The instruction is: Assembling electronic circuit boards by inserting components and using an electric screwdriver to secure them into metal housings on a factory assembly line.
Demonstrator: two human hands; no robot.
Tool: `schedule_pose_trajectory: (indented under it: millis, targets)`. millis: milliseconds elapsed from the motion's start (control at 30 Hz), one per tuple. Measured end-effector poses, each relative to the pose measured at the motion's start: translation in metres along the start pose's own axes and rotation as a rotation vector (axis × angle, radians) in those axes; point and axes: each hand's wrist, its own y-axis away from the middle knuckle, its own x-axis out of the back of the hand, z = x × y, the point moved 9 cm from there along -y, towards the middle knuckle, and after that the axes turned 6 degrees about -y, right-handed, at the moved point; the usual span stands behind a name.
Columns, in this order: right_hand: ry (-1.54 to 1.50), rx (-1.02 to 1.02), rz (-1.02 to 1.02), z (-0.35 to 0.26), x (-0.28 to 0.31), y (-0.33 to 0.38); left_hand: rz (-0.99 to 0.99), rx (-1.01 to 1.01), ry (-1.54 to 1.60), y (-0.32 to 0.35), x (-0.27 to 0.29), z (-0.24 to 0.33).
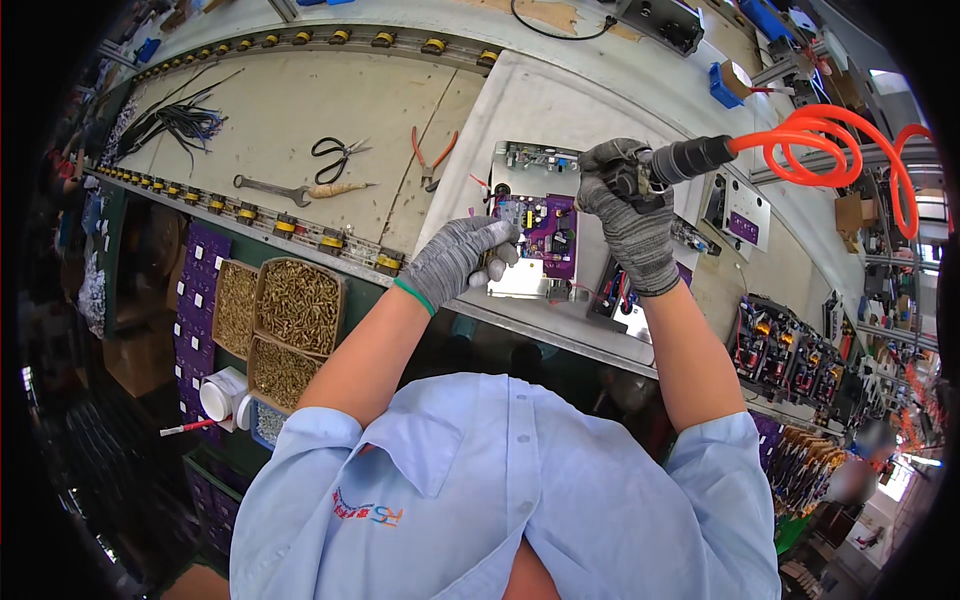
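Observation:
My right hand (632,215), in a grey knit glove, is wrapped round a black air screwdriver (692,160) with a coiled orange hose (815,140). It is held at the right edge of a metal chassis plate (515,283). On that plate lies a purple circuit board (562,250) with several components. My left hand (465,252), gloved alike with a green cuff, is at the board's left edge. Its fingers are curled and pressed together; what they hold, if anything, is hidden. Right of the chassis, partly behind my right forearm, sits another metal unit (635,322).
Scissors (340,155), red-handled pliers (432,160), a wrench (275,188) and a wooden-handled awl (340,189) lie left on the bench. Black cables (180,125) lie farther left. Bins of brass screws (298,305) stand below the bench edge. Assembled units (785,350) are at right.

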Motion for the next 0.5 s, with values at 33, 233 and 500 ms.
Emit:
schedule_pose_trajectory:
  millis: [33,233,500]
  targets:
    - [-0.017,-0.007,0.009,0.003,0.0,-0.001,-0.008,-0.03,-0.03,-0.002,0.003,-0.001]
    - [-0.08,-0.02,0.013,0.005,-0.002,-0.003,-0.052,-0.052,-0.029,0.001,0.009,-0.008]
    - [-0.092,0.013,0.039,0.008,-0.006,-0.002,-0.054,-0.09,-0.032,0.001,0.015,-0.01]
